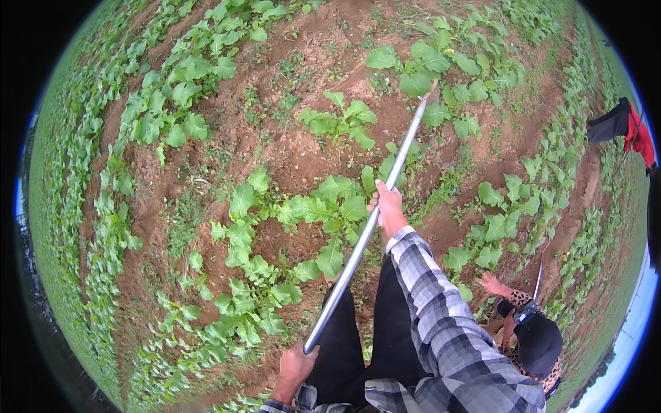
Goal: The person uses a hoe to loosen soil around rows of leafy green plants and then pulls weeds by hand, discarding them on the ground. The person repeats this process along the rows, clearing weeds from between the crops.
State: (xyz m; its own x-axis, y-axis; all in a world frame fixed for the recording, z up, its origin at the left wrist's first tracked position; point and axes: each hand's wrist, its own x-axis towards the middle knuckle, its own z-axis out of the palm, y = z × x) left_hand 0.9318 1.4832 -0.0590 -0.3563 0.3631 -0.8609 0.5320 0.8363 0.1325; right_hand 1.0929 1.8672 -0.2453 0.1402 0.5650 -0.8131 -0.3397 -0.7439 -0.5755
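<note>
A long-handled hoe (369, 227) with a shiny metal shaft runs diagonally across my front. My right hand (390, 207) grips the shaft about midway. Lower down, close to my left thigh, my left hand (298, 365) is closed around the butt end. The hoe's head (433, 94) is at the far end, beside a clump of broad-leaved green crop plants (426, 64); leaves partly cover it, so its blade is hard to make out. A smaller leafy plant (338, 121) grows left of the shaft, and larger leaves (310, 209) spread just before my legs.
Reddish-brown soil (304, 160) with small weeds (188, 219) lies between crop rows. At the lower right a person in a black cap (539, 343) bends over plants, near another metal tool shaft (538, 281). Another person in red clothing (639, 135) stands at the far right.
</note>
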